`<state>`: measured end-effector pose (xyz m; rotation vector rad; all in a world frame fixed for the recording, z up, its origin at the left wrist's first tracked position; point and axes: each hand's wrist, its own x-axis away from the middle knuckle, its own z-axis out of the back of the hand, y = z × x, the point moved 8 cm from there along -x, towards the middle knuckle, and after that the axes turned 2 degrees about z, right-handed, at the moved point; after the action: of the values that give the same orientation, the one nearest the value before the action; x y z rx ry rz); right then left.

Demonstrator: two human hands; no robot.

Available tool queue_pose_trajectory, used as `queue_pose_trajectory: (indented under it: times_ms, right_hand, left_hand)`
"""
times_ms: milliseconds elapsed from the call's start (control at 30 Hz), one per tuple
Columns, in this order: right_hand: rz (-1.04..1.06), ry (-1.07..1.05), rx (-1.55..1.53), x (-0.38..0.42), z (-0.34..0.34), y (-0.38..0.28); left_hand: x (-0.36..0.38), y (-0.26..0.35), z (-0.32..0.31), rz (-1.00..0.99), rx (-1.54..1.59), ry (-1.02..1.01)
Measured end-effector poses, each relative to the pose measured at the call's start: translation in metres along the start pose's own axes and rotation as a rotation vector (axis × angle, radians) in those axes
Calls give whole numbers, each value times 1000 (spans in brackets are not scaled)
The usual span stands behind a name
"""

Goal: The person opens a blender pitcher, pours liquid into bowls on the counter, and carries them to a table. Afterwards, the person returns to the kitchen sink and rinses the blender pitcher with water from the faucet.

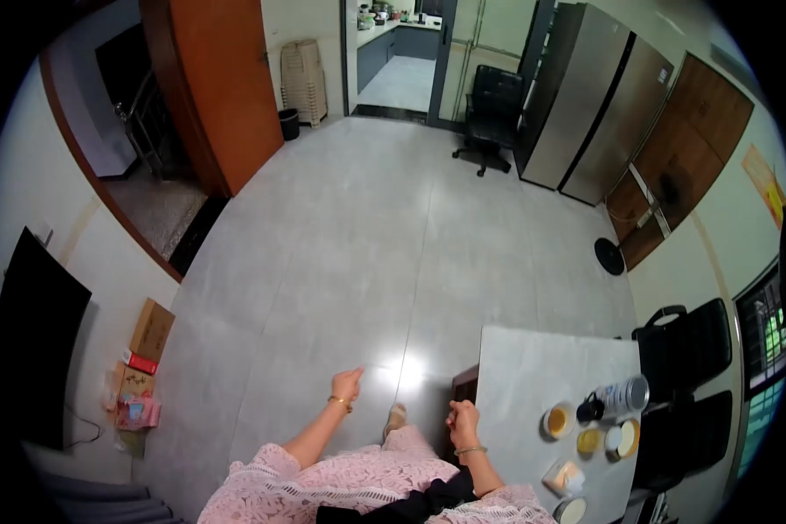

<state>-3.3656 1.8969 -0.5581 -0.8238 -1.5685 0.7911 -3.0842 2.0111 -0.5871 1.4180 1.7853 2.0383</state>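
Note:
My left hand (347,384) is out in front of my body above the grey floor, its fingers curled closed. What it might hold is too small to make out. Beside the near left edge of the grey table (533,367), my right hand (464,421) is also closed, with its contents hidden. Both wrists wear bracelets. Right of that hand, the table bears a jar with orange contents (557,421), a yellow jar (589,440), a large clear canister (624,396) and a wrapped packet (564,478).
Black chairs (686,345) stand along the table's right side. An office chair (492,113) is by the fridge (589,105). Cardboard boxes (151,329) lie by the left wall, below a black screen (39,341). An orange door (223,87) stands open at the upper left.

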Motion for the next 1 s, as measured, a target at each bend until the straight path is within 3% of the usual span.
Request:
queue_pose_trajectory:
  times_ms: [100,167,200,233,267,367,500,700,733,800,833,867,933,967,1000]
  right_hand:
    - [-37,-69,-79,-36,-37,-48]
    - [-30,-109,-29,-69,-60,-77]
    - [-48,-133,-23,-84,-76,-92]
    - [-67,-159,-12,-98,-90,-103]
    - [-72,-166,1,-113,-102,-114]
    - [-96,-266,40,-156,-146,-134]
    - [-135,-216,64,-217,-191,-151]
    - [-176,-231,60,-313,-261,-206]
    - [-135,-248,45,-329,-276,-226]
    - [-108,-263,23,-358,-294,-259]
    - [-81,-263,8,-373,-300,-277]
    - [-53,-266,-11,-389,-307,-293]
    - [-22,-271,-45,-423,-322,-315]
    - [-44,-211,-98,-440,-321,-318]
    - [-64,-153,-149,-460,-321,-323]
  left_hand:
    - [-44,-5,34,98,-13,175]
    - [-88,-62,88,213,-108,421]
    - [-64,-55,100,362,-117,482]
    - [-65,-71,127,312,-193,628]
    - [-70,-111,159,422,-233,702]
    - [-41,-133,192,680,-372,777]
    - [-64,-120,190,823,-472,739]
    - [-218,-23,154,710,-689,556]
    - [-255,6,143,609,-868,445]
    - [-336,93,79,109,-1523,66]
    - [-376,136,47,-33,-1566,76]
    - [-420,179,34,129,-1312,414]
    - [-574,202,-21,-272,-1628,382]
    - [-582,259,-45,-35,-785,413]
    - [-558,337,-95,-73,-408,404]
